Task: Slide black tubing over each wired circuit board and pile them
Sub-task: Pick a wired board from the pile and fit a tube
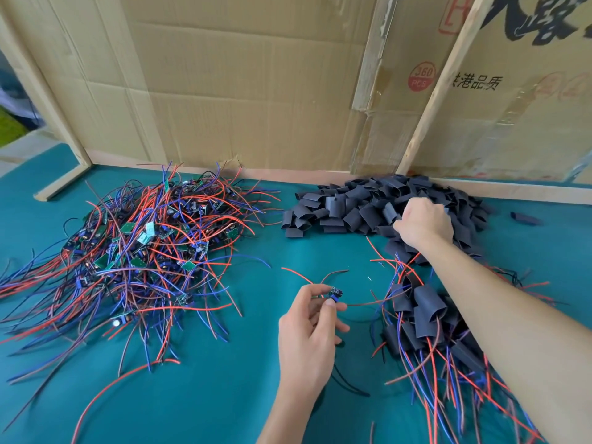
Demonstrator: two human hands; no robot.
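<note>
Head view shows the left hand at lower centre of the frame, pinching a bare circuit board between thumb and fingertips, its red and dark wires trailing up and right. The right hand is at the upper right, fingers curled down into the heap of loose black tubing; if it has one piece already, I cannot tell. So the board lies down-left from the right hand. I judge a sleeve must travel that way and meet the board's free end.
</note>
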